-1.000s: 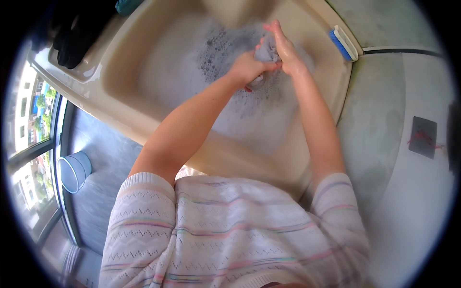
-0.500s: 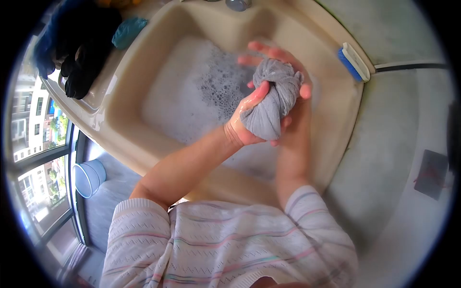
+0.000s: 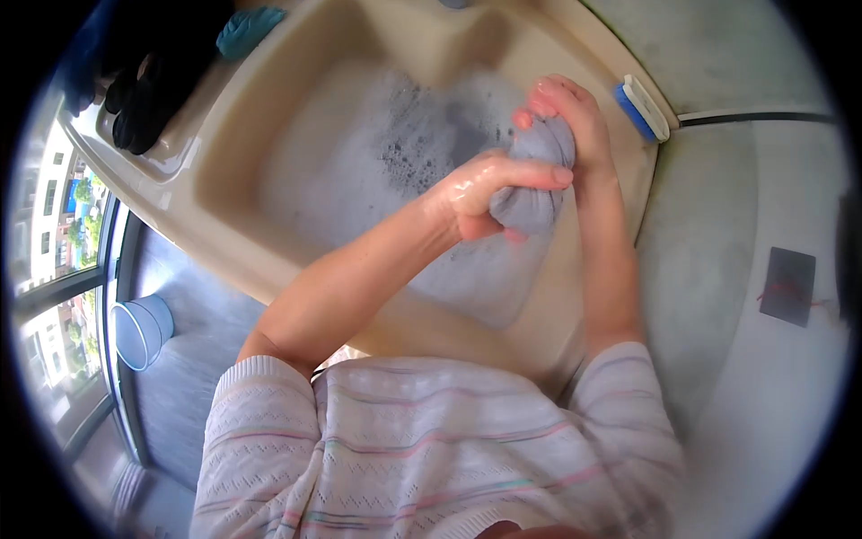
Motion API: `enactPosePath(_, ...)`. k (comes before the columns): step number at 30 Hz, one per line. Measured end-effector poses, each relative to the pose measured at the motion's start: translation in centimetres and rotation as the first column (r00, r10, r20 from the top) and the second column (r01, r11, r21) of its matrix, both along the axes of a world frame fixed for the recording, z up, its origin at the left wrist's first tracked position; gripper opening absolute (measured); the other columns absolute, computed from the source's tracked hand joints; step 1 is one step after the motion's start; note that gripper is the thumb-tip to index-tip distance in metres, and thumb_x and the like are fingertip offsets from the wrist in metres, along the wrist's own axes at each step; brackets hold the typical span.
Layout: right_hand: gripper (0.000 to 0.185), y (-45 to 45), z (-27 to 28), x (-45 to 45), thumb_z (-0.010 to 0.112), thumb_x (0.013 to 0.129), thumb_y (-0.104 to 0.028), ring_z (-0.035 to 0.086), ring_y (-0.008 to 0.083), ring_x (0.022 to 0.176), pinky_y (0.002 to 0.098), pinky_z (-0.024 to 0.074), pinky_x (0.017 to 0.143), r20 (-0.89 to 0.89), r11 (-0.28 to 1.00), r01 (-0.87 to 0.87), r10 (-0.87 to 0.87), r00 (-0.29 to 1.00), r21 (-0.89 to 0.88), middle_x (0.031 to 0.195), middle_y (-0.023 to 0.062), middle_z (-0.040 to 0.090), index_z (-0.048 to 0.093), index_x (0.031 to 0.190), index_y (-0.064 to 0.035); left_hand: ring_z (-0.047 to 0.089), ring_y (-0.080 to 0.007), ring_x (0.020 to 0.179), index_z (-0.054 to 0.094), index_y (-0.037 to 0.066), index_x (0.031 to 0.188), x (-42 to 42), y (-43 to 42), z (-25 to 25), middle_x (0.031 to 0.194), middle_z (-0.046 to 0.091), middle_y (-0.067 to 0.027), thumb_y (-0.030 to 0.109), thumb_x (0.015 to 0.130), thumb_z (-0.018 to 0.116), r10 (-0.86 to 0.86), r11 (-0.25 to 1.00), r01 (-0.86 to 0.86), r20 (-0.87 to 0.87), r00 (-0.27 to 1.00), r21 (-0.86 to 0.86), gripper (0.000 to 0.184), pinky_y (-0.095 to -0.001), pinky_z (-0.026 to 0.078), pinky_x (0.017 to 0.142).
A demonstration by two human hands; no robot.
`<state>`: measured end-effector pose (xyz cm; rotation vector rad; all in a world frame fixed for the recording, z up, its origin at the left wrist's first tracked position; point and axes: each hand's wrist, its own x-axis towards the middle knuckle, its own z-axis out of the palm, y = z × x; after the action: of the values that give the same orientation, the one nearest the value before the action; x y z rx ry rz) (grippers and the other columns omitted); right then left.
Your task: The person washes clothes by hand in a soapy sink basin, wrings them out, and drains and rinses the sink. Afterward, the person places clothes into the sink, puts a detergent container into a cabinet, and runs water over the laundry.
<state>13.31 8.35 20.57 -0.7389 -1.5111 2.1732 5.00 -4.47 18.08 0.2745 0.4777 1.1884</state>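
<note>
A wet grey cloth, bunched into a tight bundle, is held above the right part of a beige sink. My left hand is closed around its lower end, with the thumb stretched across the front. At the upper end, my right hand grips the bundle with curled fingers. Part of the cloth is hidden behind the fingers. Below both hands lies cloudy soapy water with foam and dark bubbles, and both hands look wet.
A blue-bristled scrub brush rests on the sink's right rim. Dark clothes and a teal cloth lie on the left ledge. A light blue bucket stands on the floor by the window.
The bundle and both hands have shifted right. My right hand, its fingers spread before, now grips the upper end, and my left thumb has moved across the cloth. The view has shifted slightly.
</note>
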Motion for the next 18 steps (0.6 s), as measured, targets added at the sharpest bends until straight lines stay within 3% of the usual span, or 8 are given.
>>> enactPosePath(1, 0.026, 0.0, -0.2, -0.4, 0.057, 0.081, -0.016, 0.052, 0.0145, 0.057, 0.026, 0.0403, 0.051, 0.06, 0.999, -0.025, 0.026, 0.998, -0.025, 0.061, 0.0035, 0.049, 0.047, 0.06, -0.005, 0.053, -0.0162, 0.062, 0.052, 0.001, 0.093, 0.3, 0.0, -0.5, 0.076, 0.055, -0.0108, 0.024, 0.067, 0.069, 0.028, 0.999, -0.029, -0.056, 0.998, -0.019, 0.038, -0.0282, 0.037, 0.042)
enactPosePath(3, 0.028, -0.2, 0.0, -1.0, 0.053, 0.082, -0.017, 0.05, 0.0135, 0.057, 0.0254, 0.039, 0.051, 0.188, 0.982, -0.107, 0.077, 0.979, 0.157, 0.059, 0.0027, 0.047, 0.044, 0.059, -0.0064, 0.052, -0.015, 0.057, 0.055, 0.002, 0.08, 0.8, 0.0, -0.6, 0.069, 0.053, -0.0081, 0.016, 0.065, 0.066, 0.088, 0.995, -0.094, -0.135, 0.987, -0.042, 0.023, -0.0278, 0.035, 0.04)
enactPosePath(7, 0.029, -1.0, -0.1, -2.1, 0.058, 0.08, -0.018, 0.048, 0.012, 0.052, 0.0255, 0.0386, 0.049, 0.364, 0.914, -0.187, 0.047, 0.93, 0.36, 0.056, 0.0029, 0.049, 0.047, 0.057, -0.0053, 0.051, -0.0154, 0.057, 0.055, 0.001, 0.079, 1.1, 0.3, -1.9, 0.068, 0.053, -0.0061, 0.013, 0.06, 0.064, 0.101, 0.992, -0.119, -0.291, 0.951, -0.046, 0.025, -0.0284, 0.037, 0.042)
enactPosePath(10, 0.026, -1.6, -1.1, -2.8, 0.058, 0.078, -0.017, 0.049, 0.0108, 0.051, 0.0255, 0.0393, 0.049, 0.542, 0.792, -0.304, -0.041, 0.839, 0.53, 0.055, 0.0028, 0.051, 0.05, 0.058, -0.003, 0.051, -0.0157, 0.06, 0.055, 0.001, 0.08, 2.4, 0.7, -4.3, 0.07, 0.053, -0.0067, 0.013, 0.056, 0.065, 0.317, 0.945, -0.314, -0.486, 0.814, 0.092, 0.028, -0.0282, 0.04, 0.048)
enactPosePath(13, 0.026, -1.9, -3.0, -2.9, 0.057, 0.078, -0.018, 0.048, 0.0099, 0.05, 0.0244, 0.0368, 0.048, 0.472, 0.8, -0.174, -0.149, 0.869, 0.574, 0.055, 0.0026, 0.05, 0.048, 0.057, -0.0049, 0.05, -0.0149, 0.063, 0.055, 0.001, 0.08, 2.3, 1.4, -6.0, 0.075, 0.054, -0.0068, 0.013, 0.054, 0.065, 0.293, 0.95, -0.302, -0.549, 0.783, 0.077, 0.031, -0.0272, 0.041, 0.053)
enactPosePath(16, 0.026, -1.2, -5.2, -2.8, 0.058, 0.077, -0.018, 0.048, 0.0103, 0.05, 0.0246, 0.037, 0.047, 0.44, 0.785, -0.113, -0.217, 0.871, 0.61, 0.054, 0.0021, 0.049, 0.048, 0.057, -0.0051, 0.055, -0.0162, 0.067, 0.053, 0.0, 0.089, 1.5, 1.7, -6.9, 0.08, 0.057, -0.0099, 0.014, 0.055, 0.065, 0.162, 0.976, -0.219, -0.72, 0.675, 0.015, 0.039, -0.0288, 0.045, 0.056)
enactPosePath(18, 0.025, -1.2, -6.9, -2.8, 0.059, 0.078, -0.02, 0.05, 0.0109, 0.052, 0.0251, 0.0385, 0.048, 0.395, 0.813, 0.017, -0.302, 0.868, 0.582, 0.057, 0.0026, 0.051, 0.05, 0.06, -0.005, 0.059, -0.0223, 0.077, 0.05, 0.0, 0.097, 1.5, 1.5, -7.6, 0.083, 0.06, -0.0123, 0.019, 0.056, 0.069, 0.119, 0.964, -0.266, -0.889, 0.443, -0.003, 0.049, -0.0324, 0.047, 0.066)
